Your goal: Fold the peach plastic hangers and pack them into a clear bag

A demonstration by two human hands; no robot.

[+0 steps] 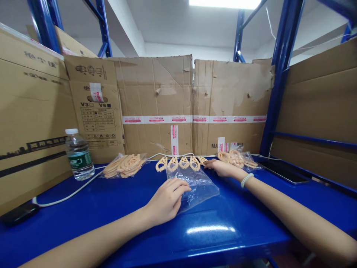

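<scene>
My left hand (169,200) rests at the left edge of a clear plastic bag (202,188), its fingers curled and closed on the film. The bag lies flat on the blue table. Farther back, several beige loop-shaped plastic pieces (184,162) stand in a row, their lower ends at or over the bag's far edge. At the right end of that row, my right hand (220,167), with a pale bead bracelet on the wrist, has its fingertips closed on one beige piece (202,160). Its grip is partly hidden by the fingers.
Packed beige pieces in clear film lie at the left (124,165) and right (235,158). A water bottle (79,156) stands left, near a black device (21,213) with a white cable (69,195). A dark phone-like slab (284,171) lies right. Cardboard (156,96) walls the back.
</scene>
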